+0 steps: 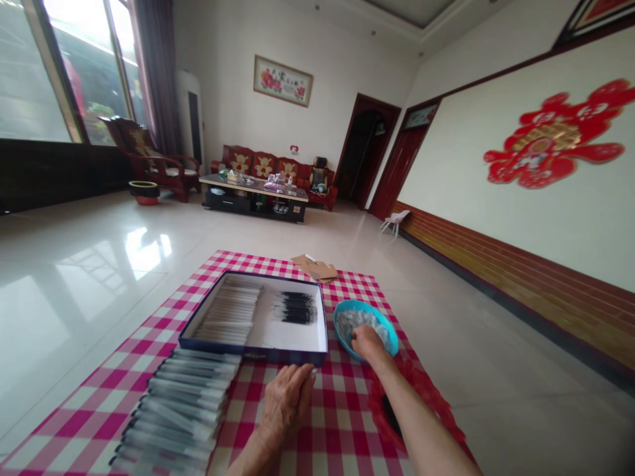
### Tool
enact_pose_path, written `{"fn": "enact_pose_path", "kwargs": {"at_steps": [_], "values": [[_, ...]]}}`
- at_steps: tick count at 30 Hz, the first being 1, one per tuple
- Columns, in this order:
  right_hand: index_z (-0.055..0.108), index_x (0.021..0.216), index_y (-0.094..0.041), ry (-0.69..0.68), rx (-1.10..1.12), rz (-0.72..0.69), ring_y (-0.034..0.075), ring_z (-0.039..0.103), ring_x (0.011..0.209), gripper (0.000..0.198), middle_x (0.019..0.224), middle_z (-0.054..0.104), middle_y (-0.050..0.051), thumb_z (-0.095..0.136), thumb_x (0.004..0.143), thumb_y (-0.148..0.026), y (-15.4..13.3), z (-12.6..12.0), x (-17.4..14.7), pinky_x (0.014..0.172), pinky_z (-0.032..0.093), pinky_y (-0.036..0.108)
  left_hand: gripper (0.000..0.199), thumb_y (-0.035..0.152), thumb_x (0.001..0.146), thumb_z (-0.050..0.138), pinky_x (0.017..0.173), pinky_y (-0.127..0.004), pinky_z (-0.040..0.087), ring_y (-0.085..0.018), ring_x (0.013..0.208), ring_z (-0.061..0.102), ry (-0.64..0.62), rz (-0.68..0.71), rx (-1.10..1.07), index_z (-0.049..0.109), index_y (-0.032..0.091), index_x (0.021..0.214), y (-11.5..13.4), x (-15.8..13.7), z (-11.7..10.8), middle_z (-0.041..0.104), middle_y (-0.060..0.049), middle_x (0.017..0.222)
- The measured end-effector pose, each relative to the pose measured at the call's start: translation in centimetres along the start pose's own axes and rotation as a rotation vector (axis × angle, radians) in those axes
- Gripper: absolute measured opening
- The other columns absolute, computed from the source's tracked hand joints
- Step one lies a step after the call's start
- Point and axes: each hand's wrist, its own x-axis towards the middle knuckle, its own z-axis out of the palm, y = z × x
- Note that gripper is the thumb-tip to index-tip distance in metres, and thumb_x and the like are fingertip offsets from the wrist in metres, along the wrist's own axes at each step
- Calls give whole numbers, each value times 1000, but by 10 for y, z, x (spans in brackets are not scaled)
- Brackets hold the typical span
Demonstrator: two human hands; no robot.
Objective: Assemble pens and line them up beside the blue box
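My left hand (pixel 286 404) is closed above the checked cloth, just in front of the shallow box. A small whitish tip shows at its fingertips; the rest of what it holds is hidden. Over on the right, my right hand (pixel 368 344) reaches into a teal bowl (pixel 395 336) of small translucent whitish pieces (pixel 353 318), its fingers curled down among them. Clear tubes (pixel 228 307) lie in the left part of the dark-rimmed box (pixel 278 355), and thin black-ended pieces (pixel 297 308) lie on its right. Clear pens with dark ends (pixel 173 410) are lined up at the near left.
A red scalloped dish (pixel 377 413) with a dark middle sits under my right forearm. Brown cardboard pieces (pixel 317 269) rest at the far edge of the pink checked tablecloth (pixel 342 390). Beyond stand a low table (pixel 253 188), a wooden sofa and a small chair (pixel 395 220).
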Motion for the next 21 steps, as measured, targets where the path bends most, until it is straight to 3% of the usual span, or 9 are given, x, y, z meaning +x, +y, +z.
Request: {"fn": "enact_pose_path", "kwargs": {"at_steps": [5, 9, 12, 16, 21], "values": [[70, 83, -15, 204, 211, -37, 24, 66, 87, 11, 88, 71, 10, 64, 78, -22, -9, -13, -7, 80, 50, 36, 22, 22, 94, 43, 65, -26, 50, -17, 69, 61, 8, -15, -18, 62, 19, 106, 0, 0, 0, 63, -5, 73], [67, 104, -17, 305, 456, -101, 22, 68, 84, 32, 96, 72, 8, 49, 84, -35, -23, -16, -32, 72, 53, 33, 27, 21, 94, 43, 61, -25, 48, -17, 66, 60, 18, 0, 19, 60, 19, 115, 0, -1, 0, 62, -4, 72], [65, 106, -16, 333, 588, -99, 21, 69, 74, 40, 92, 73, 8, 47, 84, -43, -27, -13, -53, 63, 54, 31, 28, 21, 94, 42, 60, -26, 48, -17, 66, 60, -2, 4, 32, 59, 19, 116, 0, -1, 0, 62, -4, 72], [68, 98, -17, 400, 617, -69, 22, 67, 79, 35, 95, 72, 8, 56, 76, -41, -15, -22, -57, 69, 53, 33, 27, 23, 95, 42, 63, -26, 49, -17, 70, 61, -9, 19, 24, 60, 18, 115, -1, -2, -2, 63, -5, 76], [71, 79, -21, 381, 548, -54, 19, 63, 67, 21, 72, 70, 1, 61, 62, -27, 6, -43, -37, 67, 50, 31, 27, 25, 95, 43, 64, -24, 49, -16, 70, 61, -30, 21, 10, 60, 19, 114, -4, -3, 0, 64, -4, 76]]}}
